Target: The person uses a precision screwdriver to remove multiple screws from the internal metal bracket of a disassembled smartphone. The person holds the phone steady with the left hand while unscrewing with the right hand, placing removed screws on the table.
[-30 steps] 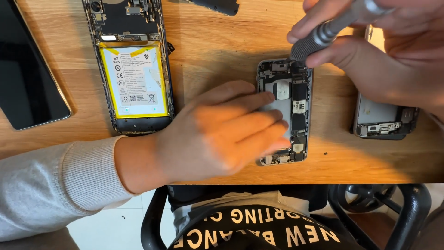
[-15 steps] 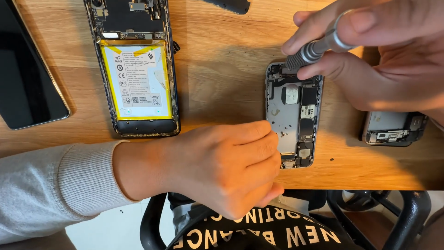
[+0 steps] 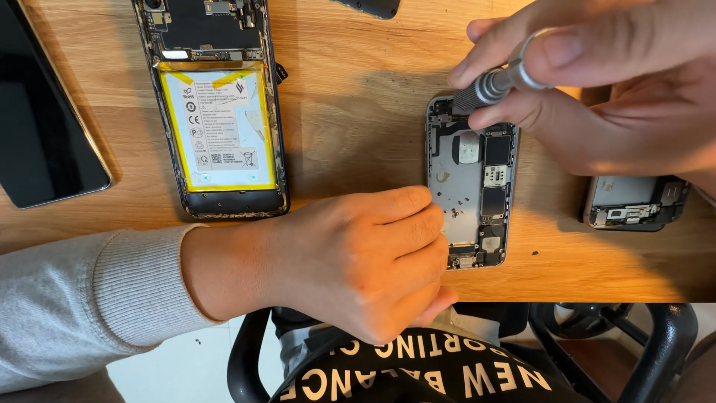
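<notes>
A wooden tabletop [image 3: 358, 142] carries opened phones. At far left lies a large phone with a yellow-edged white battery label [image 3: 218, 127]. The small grey opened phone chassis [image 3: 471, 183] lies long axis away from the person, just right of the left hand [image 3: 358, 261], whose curled fingers touch its lower edge. Above its top end, the right hand [image 3: 597, 82] pinches a silver precision screwdriver [image 3: 496, 83].

Warm, bright light strikes the wooden table [image 3: 358, 89]. Soft shadows fall on it beside the opened phone with the yellow battery [image 3: 216, 112] and under the right hand [image 3: 597, 82]. That hand, close to the lens, is slightly soft. The battery label shows mild glare.
</notes>
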